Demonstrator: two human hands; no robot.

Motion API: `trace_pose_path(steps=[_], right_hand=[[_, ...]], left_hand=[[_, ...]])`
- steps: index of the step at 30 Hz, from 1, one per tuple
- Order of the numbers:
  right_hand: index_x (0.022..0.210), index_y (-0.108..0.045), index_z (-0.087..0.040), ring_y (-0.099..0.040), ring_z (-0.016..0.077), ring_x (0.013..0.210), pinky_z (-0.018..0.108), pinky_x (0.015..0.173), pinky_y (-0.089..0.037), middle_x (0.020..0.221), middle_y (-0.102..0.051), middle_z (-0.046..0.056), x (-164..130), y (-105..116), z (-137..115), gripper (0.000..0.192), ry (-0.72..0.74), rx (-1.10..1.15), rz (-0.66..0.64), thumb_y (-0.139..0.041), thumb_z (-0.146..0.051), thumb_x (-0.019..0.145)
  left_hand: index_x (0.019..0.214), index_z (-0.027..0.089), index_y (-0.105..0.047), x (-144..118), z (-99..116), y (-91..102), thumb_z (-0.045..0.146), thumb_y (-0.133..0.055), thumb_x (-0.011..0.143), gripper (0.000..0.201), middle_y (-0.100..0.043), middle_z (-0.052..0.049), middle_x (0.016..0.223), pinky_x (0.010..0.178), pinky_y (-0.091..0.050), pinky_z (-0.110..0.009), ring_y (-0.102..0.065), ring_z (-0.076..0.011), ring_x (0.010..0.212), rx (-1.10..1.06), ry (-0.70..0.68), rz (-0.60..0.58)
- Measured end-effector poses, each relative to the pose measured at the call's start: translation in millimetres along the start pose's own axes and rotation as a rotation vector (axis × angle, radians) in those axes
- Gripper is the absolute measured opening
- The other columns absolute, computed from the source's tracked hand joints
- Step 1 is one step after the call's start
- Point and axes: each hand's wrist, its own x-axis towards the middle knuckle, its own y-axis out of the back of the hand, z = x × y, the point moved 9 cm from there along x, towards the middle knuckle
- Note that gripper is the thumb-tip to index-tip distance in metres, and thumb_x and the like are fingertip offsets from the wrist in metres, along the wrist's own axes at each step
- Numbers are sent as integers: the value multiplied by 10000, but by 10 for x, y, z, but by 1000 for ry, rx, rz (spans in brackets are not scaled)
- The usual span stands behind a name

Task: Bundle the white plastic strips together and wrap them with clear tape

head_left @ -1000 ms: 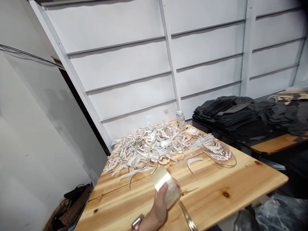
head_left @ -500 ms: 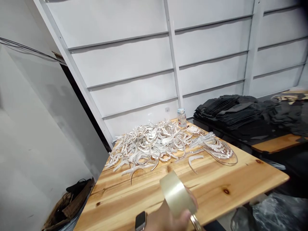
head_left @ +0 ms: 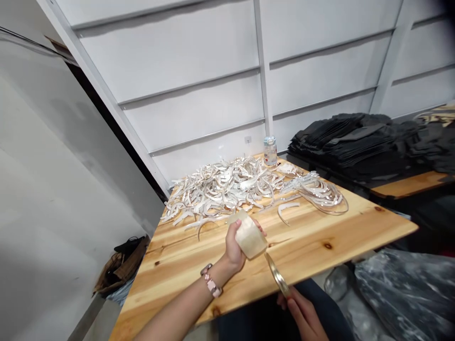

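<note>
Wall (head_left: 199, 57): white panelled, with horizontal rails, running behind the far edge of the table.
Table (head_left: 320, 241): pale wooden top with dark knots; its near edge runs across the person's lap, its right corner points right.
Black stack (head_left: 359, 142): dark flat sheets piled on a second wooden surface beyond the table's right edge.
Pile of curved strips (head_left: 227, 187): whitish crescent-shaped pieces heaped along the far edge, spreading from the far left corner to the far right side; a few lie loose just nearer than the heap.
Left hand (head_left: 236, 244): closed around the tape roll from the left side, thumb over the top, wrist bearing a watch (head_left: 210, 283); it is raised above the middle of the table, towards the near edge.
Tape roll (head_left: 248, 234): clear-to-tan, gripped in the left hand; its core axis runs roughly from far left to near right, one flat face turned toward the near right.
Right hand (head_left: 302, 315): just off the near edge, fingers pinched on the lower end of the thin strip.
Thin strip (head_left: 277, 275): narrow, shiny, long axis slanting from the tape roll down to the right hand; whether it touches the roll cannot be told.
Bottle (head_left: 270, 150): small, clear, upright at the far edge.
</note>
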Motion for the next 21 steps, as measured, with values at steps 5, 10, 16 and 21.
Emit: trace_pose_path(steps=[5, 10, 16, 21], right_hand=[[779, -612, -201, -567, 172, 701, 244, 658, -448, 729, -596, 26, -37, -19, 25, 376, -21, -9, -45, -372, -405, 985], [801, -614, -199, -561, 176, 715, 254, 668, -445, 747, -594, 28, -34, -49, 32, 364, -22, -3, -67, -370, -396, 986], [793, -622, -203, -568, 178, 705, 250, 656, -451, 733, -600, 26, -43, -28, -15, 355, -14, -16, -53, -388, -395, 979], [808, -631, -207, -585, 176, 719, 245, 674, -461, 755, -620, 25, -45, -30, -13, 336, -25, -15, -56, -398, -379, 978]], left_hand=[[822, 89, -662, 52, -8, 15, 541, -559, 762, 466, -649, -82, 757, 666, -499, -328, -638, -217, 669, 10, 9, -11], [830, 90, -655, 54, -20, 19, 597, -549, 765, 522, -647, -83, 754, 681, -496, -331, -636, -214, 666, 5, 24, -14], [824, 103, -652, 48, -40, 29, 714, -494, 769, 634, -645, -83, 763, 684, -492, -335, -635, -212, 666, -12, 37, -9], [831, 96, -654, 56, -4, -34, 693, -507, 772, 618, -628, -84, 778, 722, -487, -332, -628, -214, 714, -8, 1, -87]])
